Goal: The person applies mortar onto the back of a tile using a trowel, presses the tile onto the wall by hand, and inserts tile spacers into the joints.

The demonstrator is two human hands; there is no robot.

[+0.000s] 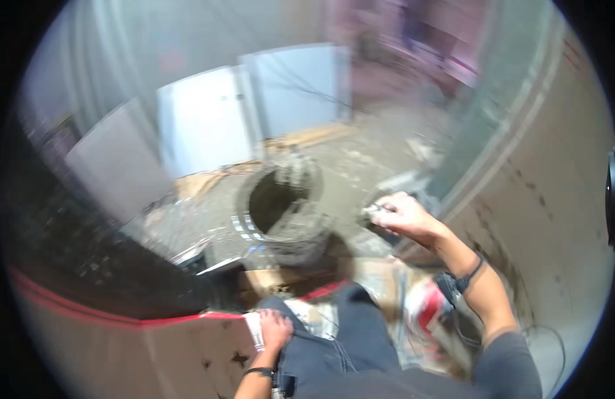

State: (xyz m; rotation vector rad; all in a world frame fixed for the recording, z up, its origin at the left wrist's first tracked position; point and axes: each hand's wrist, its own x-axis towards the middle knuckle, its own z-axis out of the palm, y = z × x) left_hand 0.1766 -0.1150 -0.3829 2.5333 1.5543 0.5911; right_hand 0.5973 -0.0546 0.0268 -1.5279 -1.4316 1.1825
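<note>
My right hand (407,218) is raised to the right of a round bucket (295,251), closed on a trowel-like tool (372,211). Its pale end juts out past the fingers; motion smears the rest, so its exact kind is unclear. The bucket is coated in grey, and wet-looking grey mortar (301,221) shows at its rim and inside. Down at the lower middle, my left hand (277,328) lies over my knee, fingers spread on the dark trouser cloth. A white patch (254,330) shows just left of it.
Large pale panels (204,123) lean on the far wall, wood strips (307,137) at their feet. A wall (553,159) rises close on my right. Beside my right forearm lies a red and white bag (427,306). A red-edged board (141,352) curves along the lower left.
</note>
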